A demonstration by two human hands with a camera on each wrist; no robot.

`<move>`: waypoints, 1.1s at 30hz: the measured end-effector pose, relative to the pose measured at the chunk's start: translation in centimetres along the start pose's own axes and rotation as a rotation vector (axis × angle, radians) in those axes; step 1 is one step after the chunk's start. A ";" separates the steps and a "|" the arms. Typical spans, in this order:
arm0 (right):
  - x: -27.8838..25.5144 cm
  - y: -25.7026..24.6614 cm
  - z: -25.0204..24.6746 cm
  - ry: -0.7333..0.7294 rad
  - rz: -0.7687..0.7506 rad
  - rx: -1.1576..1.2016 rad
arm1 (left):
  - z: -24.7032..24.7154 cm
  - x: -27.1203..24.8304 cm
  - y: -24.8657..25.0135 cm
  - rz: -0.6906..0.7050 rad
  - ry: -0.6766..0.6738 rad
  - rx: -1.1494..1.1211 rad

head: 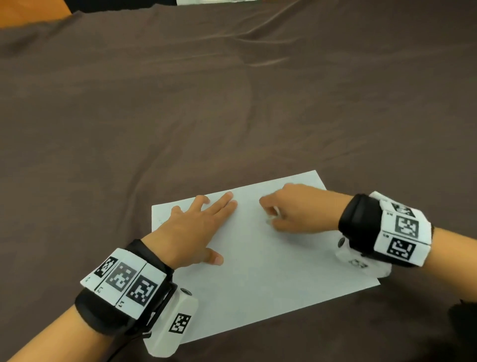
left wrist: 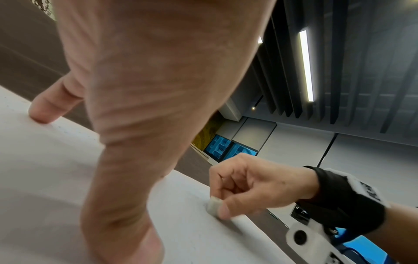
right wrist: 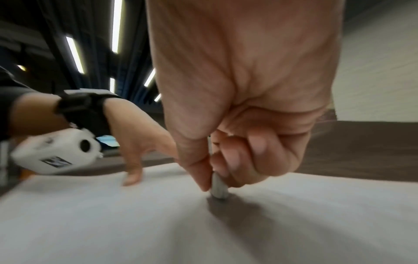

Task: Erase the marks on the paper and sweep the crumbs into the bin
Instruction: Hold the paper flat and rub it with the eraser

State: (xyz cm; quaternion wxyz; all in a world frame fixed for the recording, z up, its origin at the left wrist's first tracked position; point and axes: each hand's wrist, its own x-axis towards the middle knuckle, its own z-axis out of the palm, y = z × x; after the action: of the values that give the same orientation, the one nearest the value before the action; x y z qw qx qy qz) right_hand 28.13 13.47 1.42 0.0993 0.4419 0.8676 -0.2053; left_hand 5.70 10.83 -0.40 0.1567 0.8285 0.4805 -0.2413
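Note:
A white sheet of paper lies on the brown cloth near me. My left hand lies flat on the sheet's left part, fingers spread and straight, holding it down. My right hand pinches a small white eraser between thumb and curled fingers, its tip pressed on the paper near the far edge. In the right wrist view the eraser stands upright on the paper. In the left wrist view the eraser shows under the right hand's fingertips. Faint marks show near the left edge. No crumbs can be made out.
A brown tablecloth covers the whole table, with wrinkles at the far right. An orange surface shows at the far left corner. A white object's edge peeks in at the top. No bin is in view.

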 end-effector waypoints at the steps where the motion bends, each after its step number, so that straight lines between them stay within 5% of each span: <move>1: -0.2 -0.6 0.6 -0.025 -0.032 -0.008 | 0.0 0.0 0.0 0.001 -0.003 0.005; 11: -0.5 -0.2 0.6 -0.004 -0.012 0.097 | -0.1 -0.3 1.6 -0.023 -0.096 -0.136; 15: -1.6 -2.3 1.8 -0.109 -0.113 0.092 | 0.4 -0.3 2.0 -0.042 -0.093 -0.117; 20: -0.5 0.4 0.0 0.005 0.036 0.046 | 0.2 -0.3 2.1 -0.051 -0.115 -0.118; 25: -1.6 -2.4 1.9 -0.115 -0.131 0.068 | 0.2 -0.3 2.2 -0.051 -0.141 -0.122; 29: -0.4 0.0 0.0 -0.025 0.022 0.046 | 0.2 -0.2 2.2 -0.058 -0.154 -0.129; 33: -1.9 -3.0 2.0 -0.121 -0.134 0.061 | 0.4 -0.3 2.2 -0.051 -0.150 -0.132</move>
State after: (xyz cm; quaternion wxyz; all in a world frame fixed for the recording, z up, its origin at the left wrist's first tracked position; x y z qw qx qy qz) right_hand 26.82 9.64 1.04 0.1240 0.3727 0.8809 -0.2640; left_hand 7.46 9.37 -0.49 0.2402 0.7834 0.5033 -0.2745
